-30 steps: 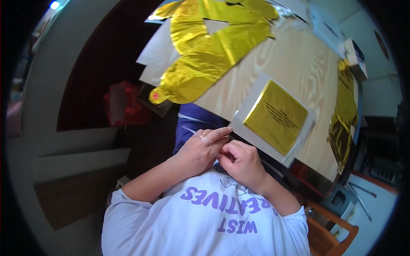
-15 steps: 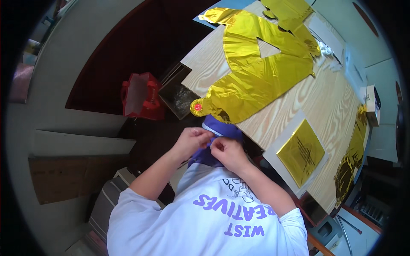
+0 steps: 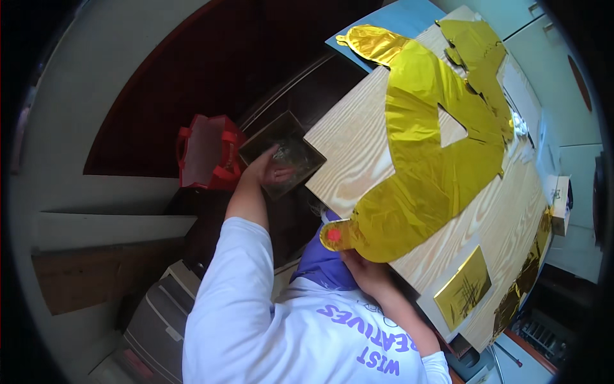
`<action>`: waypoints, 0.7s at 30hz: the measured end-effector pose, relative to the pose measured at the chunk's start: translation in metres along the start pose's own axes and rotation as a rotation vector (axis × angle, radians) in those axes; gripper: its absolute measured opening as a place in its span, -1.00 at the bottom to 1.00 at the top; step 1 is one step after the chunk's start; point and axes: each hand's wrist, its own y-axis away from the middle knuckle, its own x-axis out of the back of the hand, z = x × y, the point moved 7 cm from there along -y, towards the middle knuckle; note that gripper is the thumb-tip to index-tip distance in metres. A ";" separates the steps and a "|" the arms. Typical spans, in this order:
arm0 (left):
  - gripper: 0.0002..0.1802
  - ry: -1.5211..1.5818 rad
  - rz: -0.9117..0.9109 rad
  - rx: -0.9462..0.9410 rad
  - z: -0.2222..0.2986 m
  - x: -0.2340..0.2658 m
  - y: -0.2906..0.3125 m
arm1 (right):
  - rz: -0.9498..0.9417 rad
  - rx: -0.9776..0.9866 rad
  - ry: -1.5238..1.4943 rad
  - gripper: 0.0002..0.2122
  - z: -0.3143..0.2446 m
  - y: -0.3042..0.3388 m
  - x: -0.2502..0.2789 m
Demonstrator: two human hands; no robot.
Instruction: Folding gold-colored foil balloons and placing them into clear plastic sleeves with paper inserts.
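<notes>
Foil (image 3: 422,198) over right hand (image 3: 366,272), grip unclear; left hand (image 3: 265,168) spread in dark box (image 3: 311,158) beside red bag (image 3: 211,153).

On the wooden table (image 3: 348,153) lie a gold foil balloon (image 3: 416,211), a pale sheet (image 3: 431,305) and, far off, seemingly more foil (image 3: 476,51)

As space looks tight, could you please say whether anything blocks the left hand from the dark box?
Nothing visible does: the left hand appears to reach inside the dark box; the red bag stands beside it.
</notes>
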 end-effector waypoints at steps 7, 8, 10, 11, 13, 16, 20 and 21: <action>0.32 0.611 0.119 -0.258 -0.007 0.017 -0.017 | -0.101 -0.235 -0.164 -0.81 0.010 0.031 0.007; 0.29 0.442 0.058 -0.171 -0.006 -0.007 -0.010 | -0.096 -0.204 -0.119 -0.80 0.011 0.031 0.010; 0.24 0.094 -0.053 0.008 -0.014 -0.042 -0.003 | -0.162 -0.193 -0.034 -0.75 -0.006 0.035 0.015; 0.17 0.244 -0.207 -0.180 0.009 -0.053 -0.002 | -0.151 -0.167 -0.015 -0.76 -0.012 0.039 0.017; 0.02 0.537 -0.507 -0.535 0.061 -0.059 0.006 | -0.080 -0.141 -0.058 -0.78 -0.011 0.049 0.018; -0.34 0.021 0.251 -0.527 0.035 0.086 -0.087 | -0.194 -0.203 -0.063 -0.80 -0.025 0.053 0.029; -0.49 0.445 -0.272 -0.543 0.055 0.019 -0.050 | -0.100 -0.317 -0.055 -0.80 -0.009 0.067 0.033; -0.44 0.627 0.195 -0.394 0.048 0.060 -0.058 | -0.083 -0.292 -0.111 -0.81 -0.010 0.064 0.036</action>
